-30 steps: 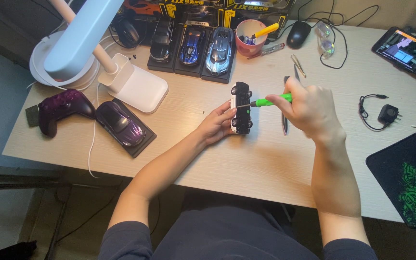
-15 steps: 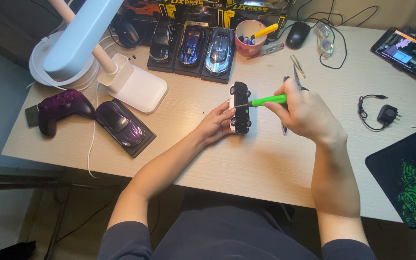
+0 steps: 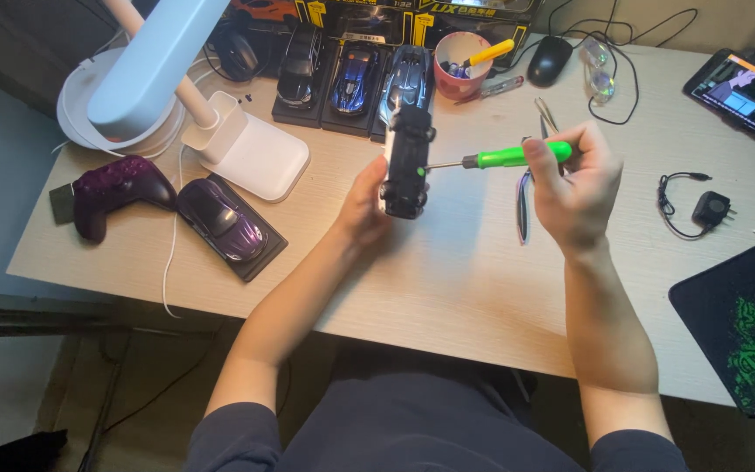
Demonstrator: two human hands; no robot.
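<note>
Green-handled and slim, the small screwdriver (image 3: 510,157) lies level just above the frame's centre, pinched in the curled fingers of the right hand (image 3: 574,188), its metal tip meeting the underside of the black toy car on a display base (image 3: 406,162). The left hand (image 3: 362,205) grips that car from the left, lifted clear of the pale wooden desk (image 3: 447,280) and turned on edge. To drive the screw well, I judge the shaft should stay square to the chassis, with steady push along its line and the left hand bracing against it. Three boxed model cars (image 3: 351,74) sit upper centre; a purple game controller (image 3: 115,188) lies at left.
</note>
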